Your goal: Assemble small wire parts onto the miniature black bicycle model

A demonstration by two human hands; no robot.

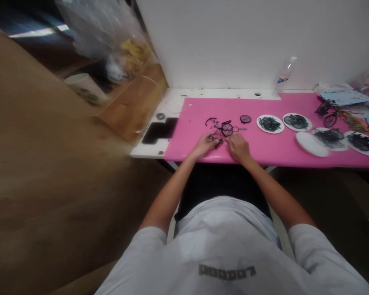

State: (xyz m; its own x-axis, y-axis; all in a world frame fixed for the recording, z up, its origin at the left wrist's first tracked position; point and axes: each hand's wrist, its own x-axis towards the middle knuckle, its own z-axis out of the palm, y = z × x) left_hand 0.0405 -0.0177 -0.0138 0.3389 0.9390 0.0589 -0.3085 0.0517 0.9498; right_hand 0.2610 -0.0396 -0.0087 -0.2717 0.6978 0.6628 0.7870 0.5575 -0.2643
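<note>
Low over the pink table cover, my left hand (204,145) is closed on the frame of a small black model bicycle (217,133). My right hand (237,146) is pinched at the lower right of that frame; what its fingertips hold is too small to make out. Just beyond the hands lies a spoked black wheel (227,129), overlapping the bicycle in view. A loose wheel (245,119) rests farther back to the right. A curved black part (210,121) and tiny pieces lie at the back left of the frame.
White plates of black parts (270,123) stand to the right, beside a blurred white lid or plate (312,144). A model bicycle (329,112) stands at the far right. Dark flat devices (160,130) lie at the left. A plastic bottle (286,70) stands by the wall.
</note>
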